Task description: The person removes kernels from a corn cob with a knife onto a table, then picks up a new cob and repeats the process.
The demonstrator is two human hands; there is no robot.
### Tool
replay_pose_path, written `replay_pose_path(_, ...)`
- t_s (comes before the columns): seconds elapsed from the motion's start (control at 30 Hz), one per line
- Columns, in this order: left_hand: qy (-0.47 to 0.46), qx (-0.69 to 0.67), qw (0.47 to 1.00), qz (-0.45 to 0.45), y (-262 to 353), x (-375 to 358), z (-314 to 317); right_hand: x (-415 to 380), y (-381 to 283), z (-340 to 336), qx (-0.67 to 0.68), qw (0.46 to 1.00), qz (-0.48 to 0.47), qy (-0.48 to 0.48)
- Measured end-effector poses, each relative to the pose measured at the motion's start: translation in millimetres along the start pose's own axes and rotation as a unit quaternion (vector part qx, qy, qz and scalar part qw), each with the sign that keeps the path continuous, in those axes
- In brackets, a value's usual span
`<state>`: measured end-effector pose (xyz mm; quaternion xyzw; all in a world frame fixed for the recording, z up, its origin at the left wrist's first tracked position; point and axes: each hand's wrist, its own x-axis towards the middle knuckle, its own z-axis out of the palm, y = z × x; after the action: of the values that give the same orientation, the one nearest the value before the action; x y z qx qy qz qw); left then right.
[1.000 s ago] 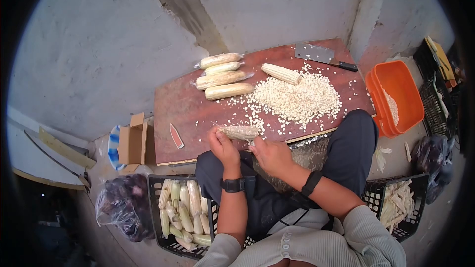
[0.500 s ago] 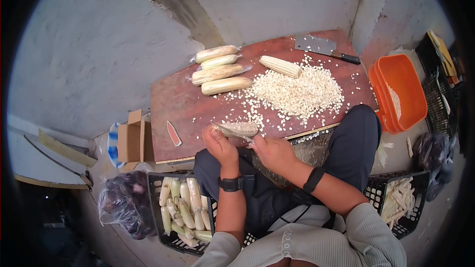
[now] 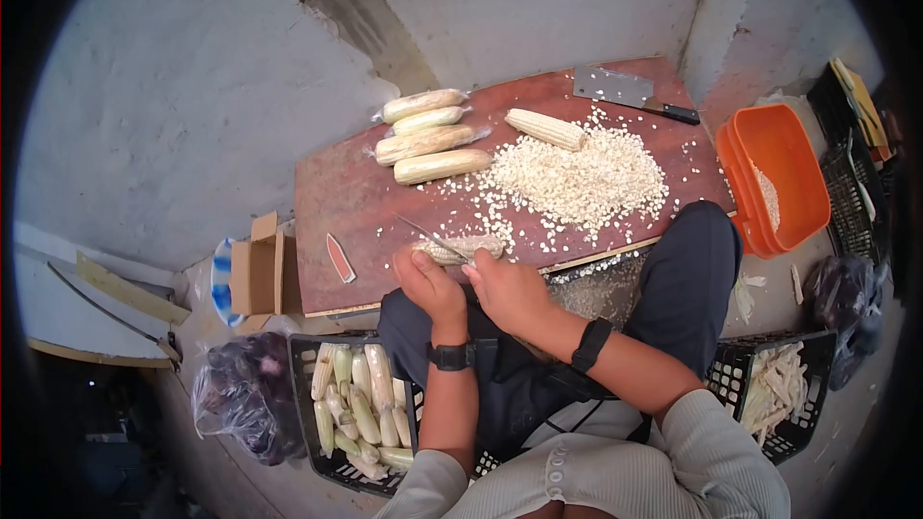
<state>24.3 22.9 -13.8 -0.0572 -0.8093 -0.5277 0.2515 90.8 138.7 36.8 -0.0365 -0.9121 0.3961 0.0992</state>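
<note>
Four side-by-side cobs (image 3: 442, 166) and one lone cob (image 3: 545, 130), upper centre; one held cob (image 3: 463, 245), one blade (image 3: 423, 232), centre; one cleaver (image 3: 612, 86), upper right; one orange bucket (image 3: 793, 146), right.

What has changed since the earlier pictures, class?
The right hand moved left, and its thin blade shifted forward across the corn cob, tip now past its far side. The left hand still holds the cob; wrapped cobs, kernel pile and cleaver stayed put.
</note>
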Motion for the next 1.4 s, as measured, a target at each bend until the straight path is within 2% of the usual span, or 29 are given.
replay_pose_path(0.1,0.043,0.095,0.984,0.145,11.1,1.0,2.4,-1.8,-1.2,6.1,0.053,0.998,0.026,0.031)
replay_pose_path(0.27,0.05,0.05,0.99,0.124,9.9,1.7,2.6,1.5,-0.2,21.0,0.182,0.981,0.063,0.035)
replay_pose_path(0.3,0.051,0.043,0.991,0.117,5.9,0.8,2.8,4.3,-4.3,12.6,0.253,0.959,0.131,-0.014)
replay_pose_path(0.37,0.026,0.021,0.994,0.105,-0.5,-0.8,0.8,8.7,-15.2,-8.7,0.384,0.879,0.26,-0.112)
replay_pose_path(0.43,0.017,-0.007,0.996,0.086,-8.7,1.0,2.8,6.7,2.2,9.7,0.295,0.948,0.121,0.01)
replay_pose_path(0.47,0.022,-0.025,0.997,0.072,-13.7,1.7,4.8,4.2,13.5,19.2,0.244,0.966,0.05,0.07)
replay_pose_path(0.5,0.026,-0.041,0.997,0.057,-16.1,1.3,5.8,0.7,11.3,10.8,0.195,0.978,0.051,0.054)
replay_pose_path(0.6,-0.014,-0.119,0.99,-0.071,4.5,-1.0,-1.5,-10.0,4.3,-10.5,0.079,0.996,0.029,0.019)
replay_pose_path(0.7,0.001,-0.11,0.994,-0.021,-0.4,0.0,3.0,-17.9,12.4,-5.2,0.03,0.998,-0.04,0.034)
replay_pose_path(0.77,0.002,-0.142,0.988,-0.054,5.1,-2.2,4.1,-19.1,16.6,-3.1,0.004,0.995,-0.076,0.057)
replay_pose_path(0.9,-0.005,-0.144,0.984,-0.103,13.5,-1.3,1.6,-17.1,26.5,-3.2,-0.05,0.993,-0.096,0.049)
replay_pose_path(0.97,-0.002,-0.073,0.996,-0.046,-0.4,-1.1,2.6,-15.9,28.8,-3.9,-0.061,0.992,-0.102,0.05)
replay_pose_path(1.1,0.0,0.031,0.997,0.073,15.9,-2.7,3.3,-6.8,19.1,-9.1,-0.095,0.991,-0.081,0.038)
replay_pose_path(1.17,0.011,0.04,0.996,0.082,23.0,-1.0,5.3,-2.4,19.3,-10.4,-0.092,0.992,-0.078,0.031)
replay_pose_path(1.4,0.035,0.036,0.995,0.083,10.4,0.8,10.0,12.3,10.8,-9.3,0.038,0.998,0.036,-0.027)
